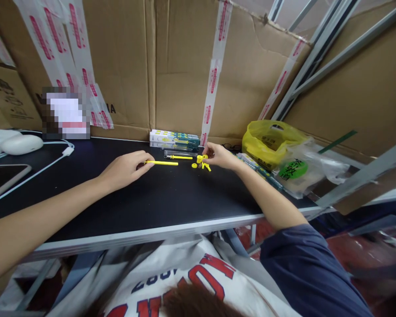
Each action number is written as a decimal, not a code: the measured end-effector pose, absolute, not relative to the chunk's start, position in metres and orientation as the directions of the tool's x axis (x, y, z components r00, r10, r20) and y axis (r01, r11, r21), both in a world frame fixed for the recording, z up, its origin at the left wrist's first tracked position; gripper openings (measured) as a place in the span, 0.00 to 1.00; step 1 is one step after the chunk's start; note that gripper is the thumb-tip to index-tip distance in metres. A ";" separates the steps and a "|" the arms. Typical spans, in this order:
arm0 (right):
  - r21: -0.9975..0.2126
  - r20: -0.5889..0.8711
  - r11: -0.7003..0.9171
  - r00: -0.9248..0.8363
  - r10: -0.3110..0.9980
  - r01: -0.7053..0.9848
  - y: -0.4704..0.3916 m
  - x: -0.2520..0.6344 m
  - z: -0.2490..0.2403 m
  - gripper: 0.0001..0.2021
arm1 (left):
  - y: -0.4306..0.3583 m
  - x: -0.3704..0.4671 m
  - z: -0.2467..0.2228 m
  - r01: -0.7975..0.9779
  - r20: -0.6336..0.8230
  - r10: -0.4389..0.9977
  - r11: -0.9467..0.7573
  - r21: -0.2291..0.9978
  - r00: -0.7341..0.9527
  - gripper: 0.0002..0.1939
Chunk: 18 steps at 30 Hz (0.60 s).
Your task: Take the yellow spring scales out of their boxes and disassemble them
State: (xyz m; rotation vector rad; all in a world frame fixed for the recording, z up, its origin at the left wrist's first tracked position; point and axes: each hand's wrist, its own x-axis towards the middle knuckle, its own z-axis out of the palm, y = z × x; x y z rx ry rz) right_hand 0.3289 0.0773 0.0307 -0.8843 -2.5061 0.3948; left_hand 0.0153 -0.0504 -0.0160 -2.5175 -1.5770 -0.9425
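Observation:
My left hand (130,167) pinches one end of a thin yellow stick (165,163), which points to the right just above the black table top. At the small yellow plastic parts (203,158), my right hand (220,157) has its fingers curled and closed on one piece; its exact shape is partly hidden. A small yellow disc (194,166) lies just left of these parts. Behind the stick rests a clear tube (181,153), with a second yellow stick (182,157) that has a dark tip lying along it.
Printed boxes (174,138) lie at the back against a tall cardboard wall (185,66). To the right sit a yellow plastic bag (264,141) and a clear bag (297,171) beside a metal frame. A phone (6,180) and white cables (67,151) occupy the left.

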 end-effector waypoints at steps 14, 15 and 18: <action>-0.200 -0.015 0.721 -0.738 0.675 0.664 0.061 0.331 0.028 0.07 | -0.051 0.016 -0.016 0.822 0.427 0.814 -0.520 0.233 0.394 0.19; -0.180 -0.026 0.717 -0.732 0.681 0.674 0.059 0.330 0.028 0.07 | -0.051 0.016 -0.017 0.821 0.425 0.813 -0.521 0.231 0.397 0.18; -0.121 -0.030 0.700 -0.708 0.706 0.703 0.056 0.329 0.029 0.08 | -0.050 0.015 -0.018 0.823 0.424 0.812 -0.522 0.222 0.401 0.18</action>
